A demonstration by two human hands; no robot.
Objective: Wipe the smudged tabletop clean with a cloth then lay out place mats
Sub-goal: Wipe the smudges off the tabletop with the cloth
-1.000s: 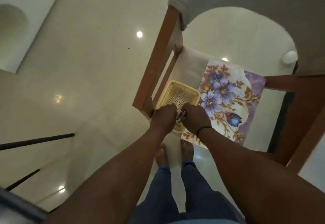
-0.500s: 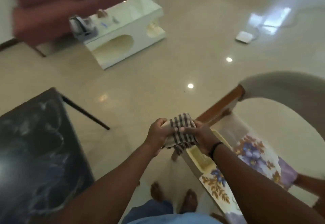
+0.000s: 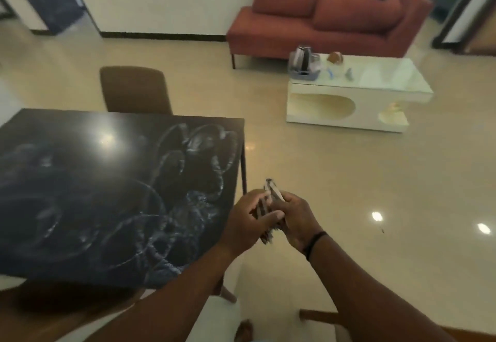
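Observation:
A checked dark-and-white cloth [image 3: 270, 194] is bunched between both my hands, just off the right edge of the black tabletop. My left hand [image 3: 248, 220] grips its left side with curled fingers. My right hand [image 3: 298, 218] grips its right side; a dark band circles that wrist. The black tabletop [image 3: 80, 180] fills the left of the view and is covered with whitish swirling smudges [image 3: 188, 207], thickest near its right side. No place mats are in view.
A brown chair [image 3: 134, 90] stands at the table's far side. Another chair's wooden frame and pale seat [image 3: 214, 315] lie below my arms. A white coffee table [image 3: 357, 94] with a kettle and small items stands far right, a red sofa [image 3: 330, 19] behind it.
The view has swung up and left from the chair holding the basket and floral mat to the black table. Both hands lifted the cloth from the basket and carried it beside the table's right edge.

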